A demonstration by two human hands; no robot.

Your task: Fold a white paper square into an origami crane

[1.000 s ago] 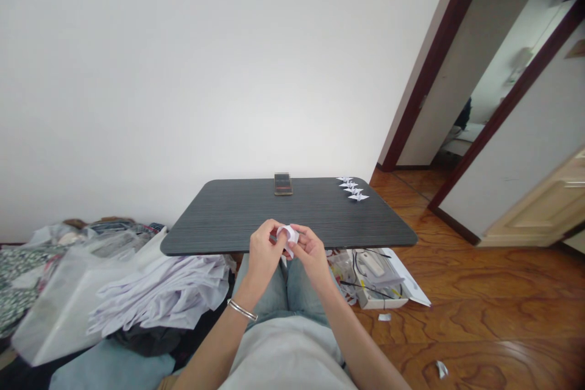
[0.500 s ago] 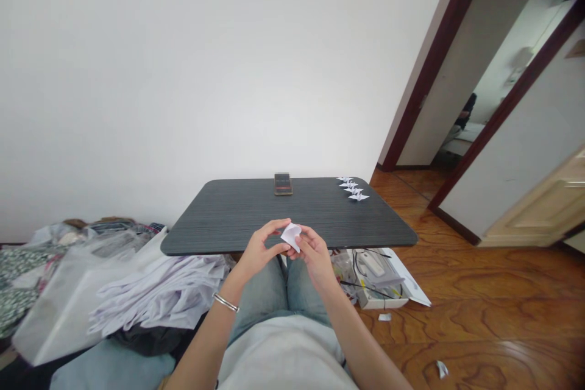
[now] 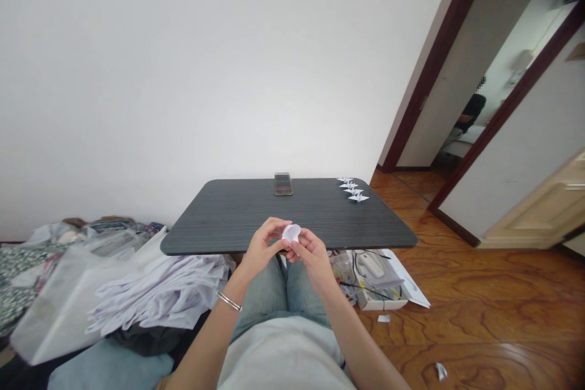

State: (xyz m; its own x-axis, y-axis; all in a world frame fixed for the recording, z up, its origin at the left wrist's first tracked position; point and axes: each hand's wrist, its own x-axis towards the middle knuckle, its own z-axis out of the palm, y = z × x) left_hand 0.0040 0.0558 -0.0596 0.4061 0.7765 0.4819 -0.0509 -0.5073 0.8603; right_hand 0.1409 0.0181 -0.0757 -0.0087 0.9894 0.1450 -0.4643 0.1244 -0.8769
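The left hand [image 3: 265,244] and right hand [image 3: 315,254] both have their fingers [image 3: 275,248] closed on a small folded white paper [image 3: 291,231], held up by the near edge of the table [image 3: 247,213]. Four white paper birds [image 3: 359,198] sit in a row toward its far right corner

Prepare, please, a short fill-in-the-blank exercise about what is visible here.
1. The left hand and right hand hold folded paper, whose colour is ____.
2. A silver bracelet is on the ____ wrist.
3. Seen from here, paper birds stand on the ____ half of the table.

Missing words: white; left; right.
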